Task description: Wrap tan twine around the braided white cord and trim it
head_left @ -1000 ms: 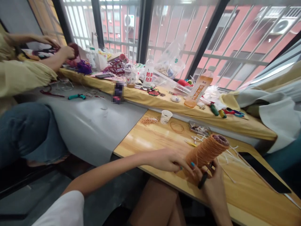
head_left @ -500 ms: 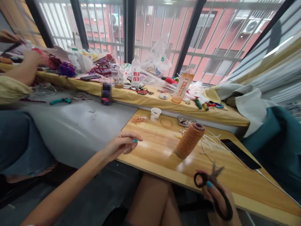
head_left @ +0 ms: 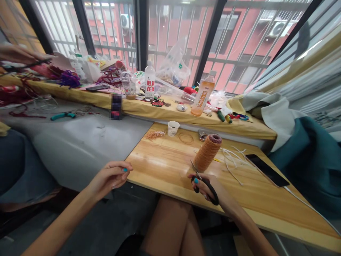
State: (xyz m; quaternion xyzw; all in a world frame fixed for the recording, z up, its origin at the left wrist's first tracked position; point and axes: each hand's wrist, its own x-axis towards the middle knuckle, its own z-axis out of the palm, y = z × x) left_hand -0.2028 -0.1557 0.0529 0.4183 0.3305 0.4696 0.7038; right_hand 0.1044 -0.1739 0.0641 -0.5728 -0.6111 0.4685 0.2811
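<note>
Bare blades right by the thread spool, nick/topple risk

Right hand (head_left: 210, 184) is wrapped round black-handled metal scissors (head_left: 214, 194), thumb on the handle. Blades overlap the lower part of the tall orange thread spool (head_left: 207, 151) in this view; touching or just in front, can't tell. Spool stands on end on the glossy yellowish wooden table (head_left: 165, 163), right of centre.

Left hand (head_left: 112, 177) is off the front left edge, thumb and fingertips bent in together; can't tell if they grip a thread.

Risks, my read:
- right wrist drifts forward: blades could snag or cut the windings
- knuckles bump the spool: tall, narrow base, could tip, maybe roll off the front edge
- spool goes over backward: could land in the loose white cords (head_left: 228, 160) and tangle

Hard to see:
- any thread between the hands, too fine or absent
- spool base, partly behind hand and blades
- small clear tray (head_left: 201, 135), partly blocked by spool
- co-worker's hand (head_left: 22, 55), blurred, cut off by the left border
- dark item (head_left: 116, 106) on the grey surface, pixelated, unreadable
</note>
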